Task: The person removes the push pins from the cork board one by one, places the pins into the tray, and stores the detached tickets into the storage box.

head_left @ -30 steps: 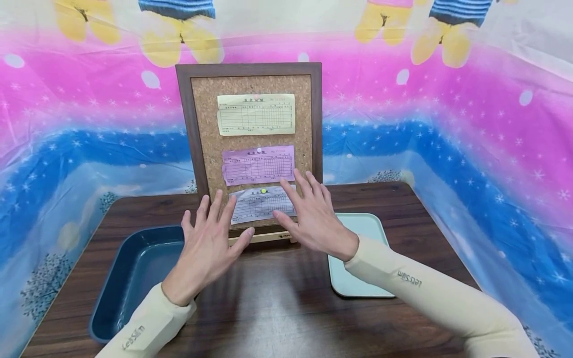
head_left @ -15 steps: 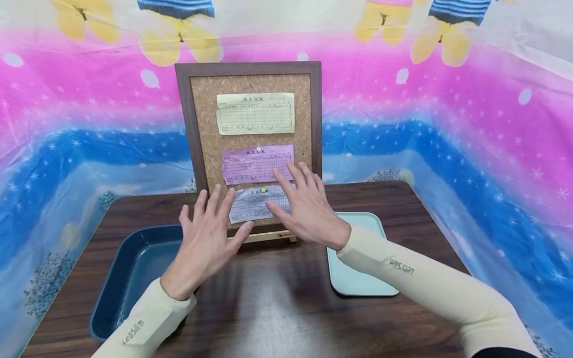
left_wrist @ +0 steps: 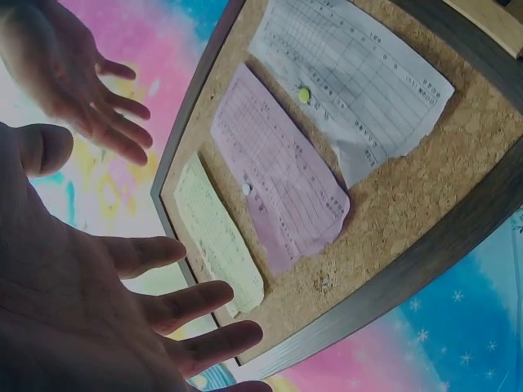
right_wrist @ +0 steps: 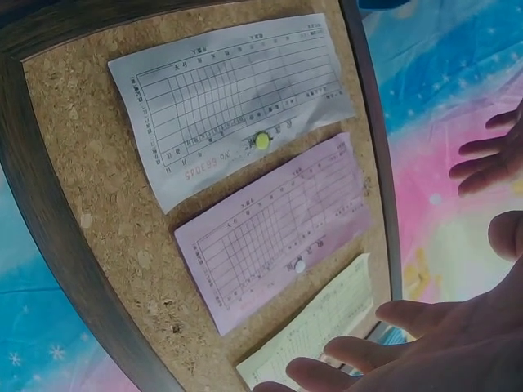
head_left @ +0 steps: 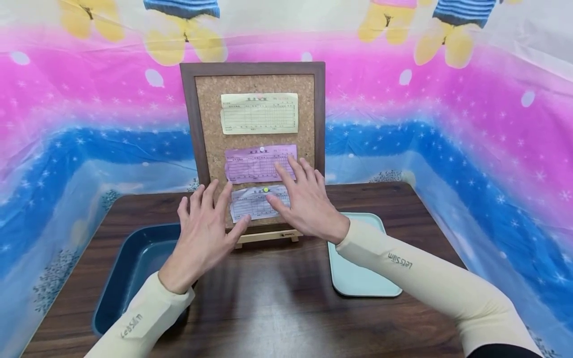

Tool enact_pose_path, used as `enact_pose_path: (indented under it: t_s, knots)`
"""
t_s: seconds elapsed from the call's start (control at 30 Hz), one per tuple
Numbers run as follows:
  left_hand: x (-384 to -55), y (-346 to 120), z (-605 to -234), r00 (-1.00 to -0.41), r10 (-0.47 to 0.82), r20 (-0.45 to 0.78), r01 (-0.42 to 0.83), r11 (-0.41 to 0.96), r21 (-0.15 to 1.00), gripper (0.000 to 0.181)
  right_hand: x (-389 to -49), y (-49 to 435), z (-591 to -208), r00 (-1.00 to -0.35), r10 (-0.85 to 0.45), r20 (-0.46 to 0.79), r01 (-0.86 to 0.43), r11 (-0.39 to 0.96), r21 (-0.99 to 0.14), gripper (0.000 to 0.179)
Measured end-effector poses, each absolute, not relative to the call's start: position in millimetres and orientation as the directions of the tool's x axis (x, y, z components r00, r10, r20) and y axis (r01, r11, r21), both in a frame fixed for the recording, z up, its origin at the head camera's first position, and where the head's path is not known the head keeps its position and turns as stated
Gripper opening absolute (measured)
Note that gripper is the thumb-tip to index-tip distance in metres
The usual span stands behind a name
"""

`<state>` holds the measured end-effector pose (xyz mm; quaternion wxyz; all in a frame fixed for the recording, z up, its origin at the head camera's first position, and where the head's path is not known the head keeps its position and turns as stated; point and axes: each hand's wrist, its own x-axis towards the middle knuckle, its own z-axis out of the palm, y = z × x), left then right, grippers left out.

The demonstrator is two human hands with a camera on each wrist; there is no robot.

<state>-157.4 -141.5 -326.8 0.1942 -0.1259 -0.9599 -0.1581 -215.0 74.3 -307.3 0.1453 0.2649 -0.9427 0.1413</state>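
A framed cork board point(head_left: 212, 144) stands upright on the table. Pinned to it, top to bottom, are a pale yellow slip point(head_left: 259, 114), a pink slip point(head_left: 250, 166) with a white pushpin point(head_left: 262, 148), and a bluish-white slip point(head_left: 248, 205) with a yellow-green pushpin point(head_left: 266, 190). My left hand point(head_left: 201, 236), fingers spread, hovers before the board's lower left. Fingers extended, my right hand point(head_left: 309, 201) is raised before its lower right, covering part of the lower two slips in the head view. Both wrist views show the hands apart from the paper and holding nothing.
A dark blue tray point(head_left: 117, 268) with raised sides lies on the left of the brown table point(head_left: 264, 313). On the right, a pale mint tray point(head_left: 362, 276) sits partly under my right forearm. Printed cloth point(head_left: 447, 99) hangs around the back and sides.
Both hands have risen slightly in the head view, the right one also shifting a little left at first. The slips and trays have stayed in place.
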Motion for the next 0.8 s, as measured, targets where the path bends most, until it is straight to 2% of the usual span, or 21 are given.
enact_pose_path:
  t_s: [0.5, 0.8]
  knots:
    - [-172.3, -150.5, -319.2, -0.899, 0.132, 0.417, 0.269, 0.919, 0.288, 0.072, -227.0, 71.2, -298.3, -0.867, -0.394, 0.306, -0.467, 0.855, -0.224, 0.070]
    - [-181.6, -155.2, -317.0, -0.891, 0.097, 0.444, 0.263, 0.906, 0.330, 0.067, -234.5, 71.7, -296.0, -0.831, -0.423, 0.363, -0.521, 0.819, -0.239, 0.068]
